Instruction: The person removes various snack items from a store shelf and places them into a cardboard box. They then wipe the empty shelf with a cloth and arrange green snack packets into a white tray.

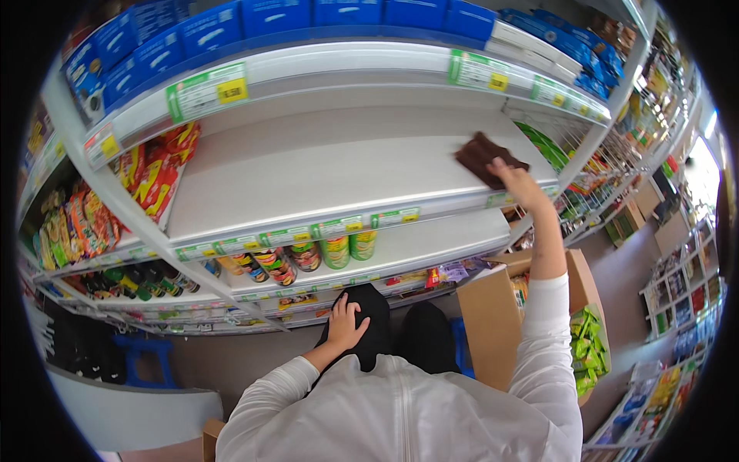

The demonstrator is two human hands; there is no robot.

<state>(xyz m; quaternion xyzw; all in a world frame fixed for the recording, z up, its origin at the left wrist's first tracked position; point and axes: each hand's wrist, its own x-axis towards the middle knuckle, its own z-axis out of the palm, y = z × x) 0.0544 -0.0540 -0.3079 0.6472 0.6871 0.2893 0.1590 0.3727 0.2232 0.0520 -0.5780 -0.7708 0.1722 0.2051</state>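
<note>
My right hand (518, 183) presses a dark brown cloth (491, 159) onto the right end of a white metal shelf (323, 173). The cloth looks slightly blurred, and its near part lies by the shelf's front lip. My left hand (345, 321) rests on my knee (366, 306) in black trousers, fingers spread, holding nothing. Price tags (336, 227) run along the lip of this shelf. Below it, several snack canisters (335, 252) stand upright on a lower shelf (444, 234).
Blue boxes (277, 17) line the shelf above. Red snack bags (164, 167) sit beyond the left upright. At my right stands an open cardboard box (491, 326) with green packets (586, 343). A blue plastic stool (147, 361) is on the floor at left.
</note>
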